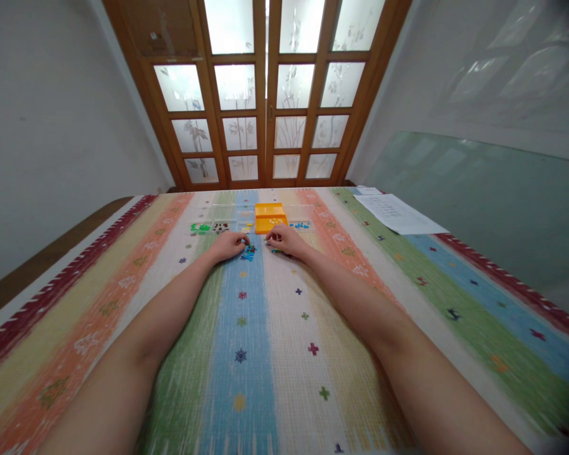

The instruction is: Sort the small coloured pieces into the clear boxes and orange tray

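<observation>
paper (401,213) right of the hands, print too small to read. left hand (230,245) and right hand (287,241) are curled, can't tell if gripping. small blue pieces (247,257) lie between, open orange plastic box (268,209) just beyond.

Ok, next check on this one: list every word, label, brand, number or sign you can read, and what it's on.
Readable text: none.
Paper sheet at the table's right side: rows of print, too small and blurred to read.
Small pale patch on the brown door panel: too blurred to tell whether it bears writing.
Orange box: no writing can be made out.
</observation>
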`<state>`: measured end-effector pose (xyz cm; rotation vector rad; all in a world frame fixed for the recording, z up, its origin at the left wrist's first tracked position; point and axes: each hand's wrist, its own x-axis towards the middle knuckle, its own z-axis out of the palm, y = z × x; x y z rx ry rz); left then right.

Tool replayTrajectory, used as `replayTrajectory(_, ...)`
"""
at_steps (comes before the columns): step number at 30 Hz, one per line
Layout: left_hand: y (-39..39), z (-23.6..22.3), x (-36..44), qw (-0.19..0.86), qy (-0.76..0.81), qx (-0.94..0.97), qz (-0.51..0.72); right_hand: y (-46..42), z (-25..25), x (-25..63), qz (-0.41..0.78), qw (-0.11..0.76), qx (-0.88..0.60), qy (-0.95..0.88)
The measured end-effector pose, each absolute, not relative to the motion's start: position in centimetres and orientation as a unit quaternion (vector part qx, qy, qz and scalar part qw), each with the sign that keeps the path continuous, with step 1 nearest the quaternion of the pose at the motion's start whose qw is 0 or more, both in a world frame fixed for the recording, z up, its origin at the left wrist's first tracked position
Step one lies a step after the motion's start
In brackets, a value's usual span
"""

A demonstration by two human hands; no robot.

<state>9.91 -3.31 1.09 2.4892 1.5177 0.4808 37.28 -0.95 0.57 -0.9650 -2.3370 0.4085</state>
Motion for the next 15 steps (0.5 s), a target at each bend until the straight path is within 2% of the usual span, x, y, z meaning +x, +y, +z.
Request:
replayTrajectory(6, -3.5, 2.6, 8.8, 0.244, 0.440, 0.857, 0.113, 0.0, 0.4, 38.5, 0.105, 0.384, -0.423, -0.814)
replayTrajectory(9, -3.5, 3.3, 8.4, 0.299, 0.416, 0.854, 0.090, 0.7, 0.2, 39.2, 0.065, 0.394, -0.482, -0.780)
replayTrajectory(15, -3.8, 3.6, 8.7, 0.260, 0.400, 0.875, 0.082, 1.7, -0.1, 40.0, 0.069, 0.386, -0.548, -0.739)
